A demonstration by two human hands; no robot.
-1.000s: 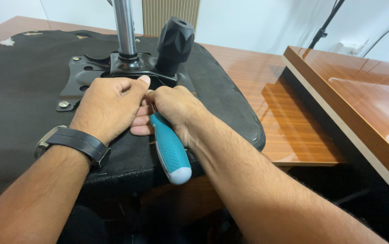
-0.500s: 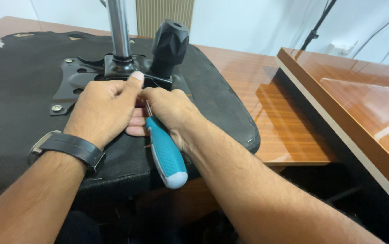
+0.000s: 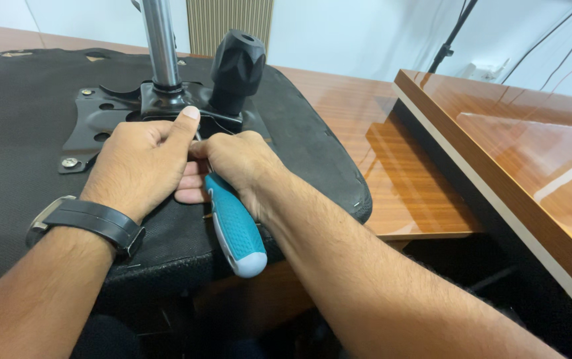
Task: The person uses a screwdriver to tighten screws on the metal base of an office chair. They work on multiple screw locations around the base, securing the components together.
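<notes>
Gripping a screwdriver with a teal, dimpled rubber handle and a white butt cap [image 3: 234, 229], the right hand [image 3: 242, 166] sits at centre frame, fingers wrapped tight round the upper part of the handle; the butt end points down toward the lower middle of the frame. Shaft and tip are hidden behind the two hands.

Left hand [image 3: 141, 163] lies just left of the right, touching it, loosely fisted, thumb stretched up toward the plate's edge. Whether it pinches anything cannot be told. Black strap watch [image 3: 90, 225] on that wrist, lower left.

Both hands rest on the black fabric underside of an upturned chair seat [image 3: 13, 133], which fills the left half of the frame.

Just above the hands: black metal mounting plate [image 3: 96, 119] bolted to the seat, one silver bolt head [image 3: 69, 162] at its lower left corner. A chrome cylinder column [image 3: 160, 43] rises from the plate, top centre-left. Right of it stands a black ribbed plastic knob [image 3: 236, 70].

Seat lies on a glossy reddish-brown wooden table [image 3: 392, 153]; a second polished wooden surface [image 3: 525, 153] runs along the right side.
</notes>
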